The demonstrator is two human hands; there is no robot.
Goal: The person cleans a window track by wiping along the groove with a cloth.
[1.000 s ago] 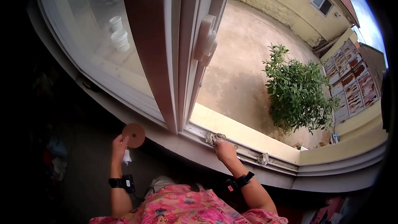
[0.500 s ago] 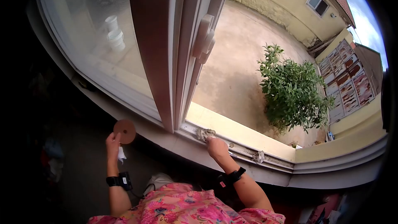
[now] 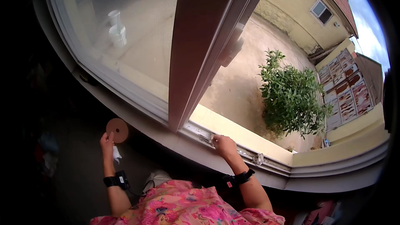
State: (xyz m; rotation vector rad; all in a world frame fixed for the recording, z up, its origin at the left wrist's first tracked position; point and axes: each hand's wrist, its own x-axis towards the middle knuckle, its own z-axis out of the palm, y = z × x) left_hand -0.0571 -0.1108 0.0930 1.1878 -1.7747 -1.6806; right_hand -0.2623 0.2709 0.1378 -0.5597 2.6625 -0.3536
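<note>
My left hand (image 3: pixel 106 141) grips the edge of a round brown disc (image 3: pixel 117 130) with a small hole in its centre. A white scrap (image 3: pixel 116 153) hangs just beneath that hand. Over the window track (image 3: pixel 271 164), my right hand (image 3: pixel 225 145) is closed, its fingertips at the groove; what they pinch is too small to make out. A crumpled greyish wad (image 3: pixel 258 159) lies in the track to the right of this hand.
The window sash (image 3: pixel 200 50) with its mesh screen stands left of the opening. Its white handle (image 3: pixel 232 46) faces the opening. Outside are a leafy bush (image 3: pixel 291 96), white buckets (image 3: pixel 118 35) and a rusty gate (image 3: pixel 350 85).
My right hand has lifted slightly off the track, and the wad by its fingers no longer shows as before. The disc has shifted a little left with my left hand. The view has turned.
</note>
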